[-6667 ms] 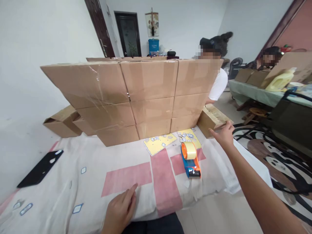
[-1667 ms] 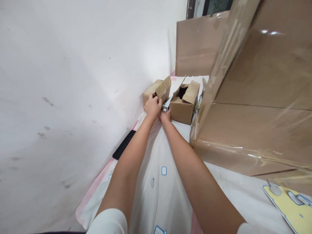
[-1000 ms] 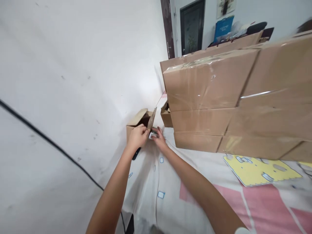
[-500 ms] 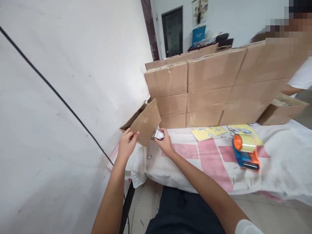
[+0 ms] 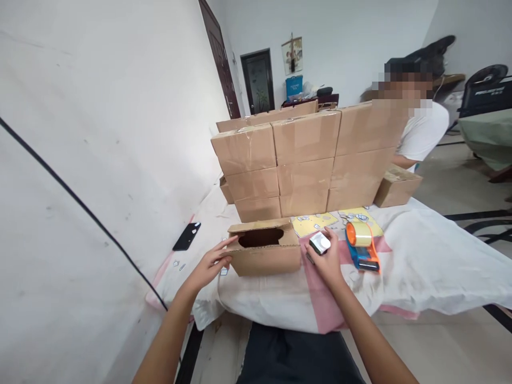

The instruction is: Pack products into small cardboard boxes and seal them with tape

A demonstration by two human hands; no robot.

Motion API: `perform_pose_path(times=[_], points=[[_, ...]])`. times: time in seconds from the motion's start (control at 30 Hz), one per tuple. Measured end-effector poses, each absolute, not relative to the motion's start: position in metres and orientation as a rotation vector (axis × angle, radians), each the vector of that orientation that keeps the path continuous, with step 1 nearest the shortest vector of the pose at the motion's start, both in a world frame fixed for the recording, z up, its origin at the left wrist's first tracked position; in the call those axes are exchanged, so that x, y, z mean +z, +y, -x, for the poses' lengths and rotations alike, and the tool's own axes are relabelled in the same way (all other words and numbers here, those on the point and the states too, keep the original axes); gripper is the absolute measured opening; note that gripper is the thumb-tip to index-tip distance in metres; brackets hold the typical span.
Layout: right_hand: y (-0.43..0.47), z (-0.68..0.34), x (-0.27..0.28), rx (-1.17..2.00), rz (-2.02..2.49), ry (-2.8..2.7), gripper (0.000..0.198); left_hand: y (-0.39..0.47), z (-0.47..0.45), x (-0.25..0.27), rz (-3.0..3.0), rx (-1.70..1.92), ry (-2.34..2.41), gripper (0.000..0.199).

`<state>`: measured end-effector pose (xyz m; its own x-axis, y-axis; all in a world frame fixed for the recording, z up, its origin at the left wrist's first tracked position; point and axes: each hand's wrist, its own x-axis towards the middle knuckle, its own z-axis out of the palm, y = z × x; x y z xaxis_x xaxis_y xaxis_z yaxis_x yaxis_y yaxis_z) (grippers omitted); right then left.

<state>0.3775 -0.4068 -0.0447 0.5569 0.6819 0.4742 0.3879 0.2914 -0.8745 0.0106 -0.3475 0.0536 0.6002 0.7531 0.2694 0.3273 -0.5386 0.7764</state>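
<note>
Just one capped container (image 5: 320, 242) — right hand (image 5: 328, 264).

A wall scroll and patterned cloth (image 5: 432, 261) suggest home.

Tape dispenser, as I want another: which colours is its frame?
The frame is blue and orange, best in the head view.

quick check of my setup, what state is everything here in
Near carton: upright, top open, inside dark
White-topped item: held, clear of the carton
Right grip: closed around that item
Left grip: at the carton's left end
Tape dispenser: lying on the cloth, roll fitted
Carton stack: shut, taped
Black flat object: lying flat
Cloth: rumpled
</note>
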Motion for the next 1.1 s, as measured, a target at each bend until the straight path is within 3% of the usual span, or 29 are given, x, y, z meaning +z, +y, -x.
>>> perform_pose_path(times=[0.07, 0.2, 0.37, 0.5, 0.6, 0.73, 0.9, 1.1], points=[[-0.41, -0.381, -0.052, 0.421, 1.303, -1.084, 0.077, -0.347, -0.016, 0.046, -2.092, 0.753, 0.795, 0.03], [-0.413, -0.383, -0.063, 0.605, 1.254, -1.157, 0.063, -0.348, -0.025, 0.04, -2.166, 0.733, 0.805, 0.034], [-0.41, -0.386, -0.066, 0.419, 1.367, -1.129, 0.059, -0.344, -0.026, 0.043, -2.524, 0.717, 0.84, 0.036], [-0.406, -0.391, -0.065, 0.269, 1.487, -1.044, 0.045, -0.333, -0.024, 0.036, -2.802, 0.836, 0.698, 0.053], [-0.408, -0.391, -0.062, 0.246, 1.465, -0.963, 0.046, -0.329, -0.022, 0.031, -2.953, 0.904, 0.69, 0.064], [-0.409, -0.384, -0.064, 0.205, 1.42, -0.87, 0.048, -0.322, -0.012, 0.03, -2.972, 0.842, 0.604, 0.058], [-0.399, -0.384, -0.08, 0.179, 1.417, -0.716, 0.054, -0.292, -0.024, 0.046, -2.554, 1.233, 0.748, 0.029], [-0.399, -0.385, -0.083, 0.206, 1.387, -0.755, 0.053, -0.285, -0.078, 0.1, -2.539, 0.44, 0.756, 0.027]])
